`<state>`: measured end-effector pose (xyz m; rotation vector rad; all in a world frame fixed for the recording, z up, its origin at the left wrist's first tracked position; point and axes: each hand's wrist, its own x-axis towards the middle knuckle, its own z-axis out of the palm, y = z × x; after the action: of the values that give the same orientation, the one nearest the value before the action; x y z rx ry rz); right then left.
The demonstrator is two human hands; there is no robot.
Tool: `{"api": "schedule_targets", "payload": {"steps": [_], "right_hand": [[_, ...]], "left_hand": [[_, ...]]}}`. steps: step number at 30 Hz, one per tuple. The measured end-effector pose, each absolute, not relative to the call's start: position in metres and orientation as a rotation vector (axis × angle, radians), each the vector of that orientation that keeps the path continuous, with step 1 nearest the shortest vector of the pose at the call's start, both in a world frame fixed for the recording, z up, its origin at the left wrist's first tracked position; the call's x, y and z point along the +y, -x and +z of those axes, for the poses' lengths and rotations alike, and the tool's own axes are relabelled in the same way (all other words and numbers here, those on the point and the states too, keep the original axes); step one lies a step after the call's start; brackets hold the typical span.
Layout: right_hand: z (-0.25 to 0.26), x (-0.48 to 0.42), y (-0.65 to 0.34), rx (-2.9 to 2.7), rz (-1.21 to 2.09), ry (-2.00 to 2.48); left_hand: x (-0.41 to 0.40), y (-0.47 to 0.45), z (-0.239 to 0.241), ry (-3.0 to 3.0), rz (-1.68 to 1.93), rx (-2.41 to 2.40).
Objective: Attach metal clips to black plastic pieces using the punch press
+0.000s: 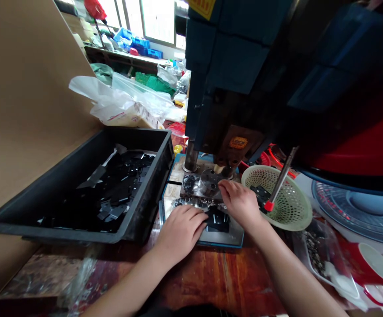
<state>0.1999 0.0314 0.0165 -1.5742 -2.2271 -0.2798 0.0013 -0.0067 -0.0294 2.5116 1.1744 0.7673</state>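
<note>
My left hand [183, 226] rests low over the press bed [234, 237], its fingers bent and close to the thumb. Its fingertips meet the left edge of several black flat pieces [218, 220]; what lies between them is hidden. My right hand [240, 202] is closed in a pinch beside the round metal die block [209, 181], fingertips at its right side. I cannot make out what that pinch holds. Above the die hangs the dark blue press head [231, 79].
A black bin [118, 237] of black flat pieces stands left. At right are a pale green basket [292, 213], a red-tipped lever [282, 178], a clear tray [317, 255] of small parts and a red mug [365, 264]. Plastic bags [128, 101] lie behind the bin.
</note>
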Motion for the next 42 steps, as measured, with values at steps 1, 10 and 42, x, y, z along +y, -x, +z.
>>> {"api": "schedule_targets", "payload": {"steps": [1, 10, 42], "right_hand": [[0.019, 0.036, -0.198, -2.238, -0.278, 1.548], [0.022, 0.040, -0.194, -2.229, -0.250, 1.445], [0.008, 0.010, -0.196, -1.348, 0.994, 1.378]], "left_hand": [[-0.007, -0.001, -0.030, -2.517, 0.766, 1.171], [-0.005, -0.005, -0.026, -2.589, 0.760, 1.181], [0.021, -0.015, 0.009, -1.134, 0.911, 1.133]]}}
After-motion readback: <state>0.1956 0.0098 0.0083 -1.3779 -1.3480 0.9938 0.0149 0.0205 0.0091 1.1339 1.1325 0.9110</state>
